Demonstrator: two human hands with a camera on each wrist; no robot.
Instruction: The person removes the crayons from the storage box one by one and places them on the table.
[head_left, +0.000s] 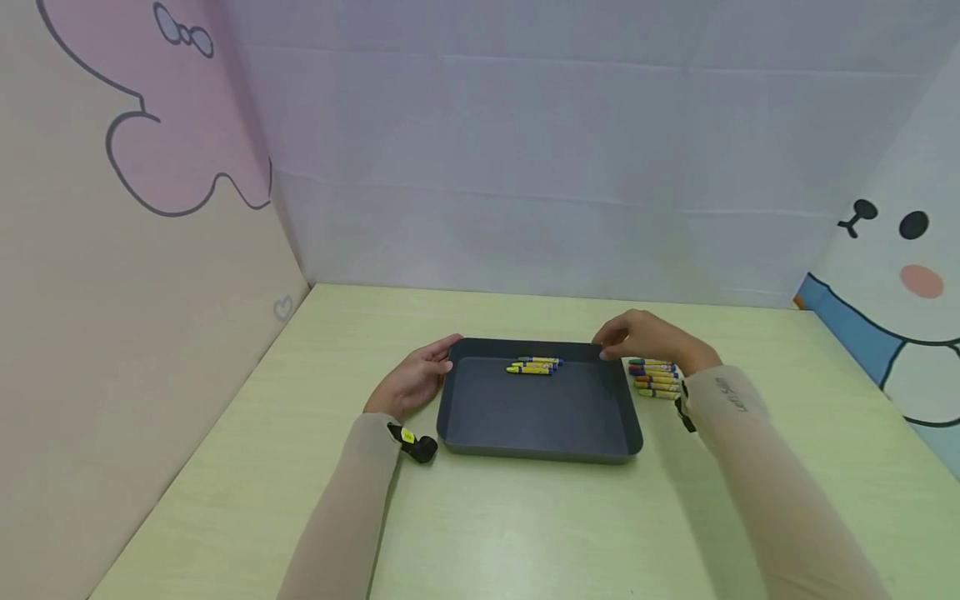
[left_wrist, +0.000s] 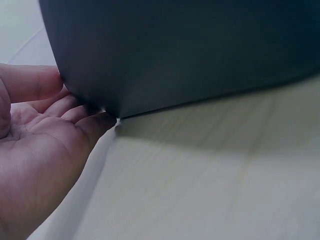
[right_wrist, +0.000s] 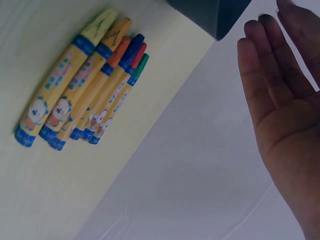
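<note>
Tray [head_left: 540,412] was flanked at its far corners by both hands, left hand [head_left: 411,382] laid open-fingered against the left wall, right hand [head_left: 651,337] relaxed and empty over the right corner, loose crayons [head_left: 656,379] just right.

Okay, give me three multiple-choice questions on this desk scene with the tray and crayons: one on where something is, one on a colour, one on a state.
1. Where does the loose row of crayons lie?
A. On the table right of the tray
B. Inside the tray
C. Left of the tray

2. What colour is the tray?
A. White
B. Dark grey
C. Red

3. How is the left hand?
A. Clenched round a crayon
B. Open against the tray's left far corner
C. Lifted clear off the table

Answers:
1 A, the head view shows them beside the tray's right wall, under the right hand.
2 B, its walls and floor are dark grey.
3 B, the left wrist view shows straight fingers at the corner.
</note>
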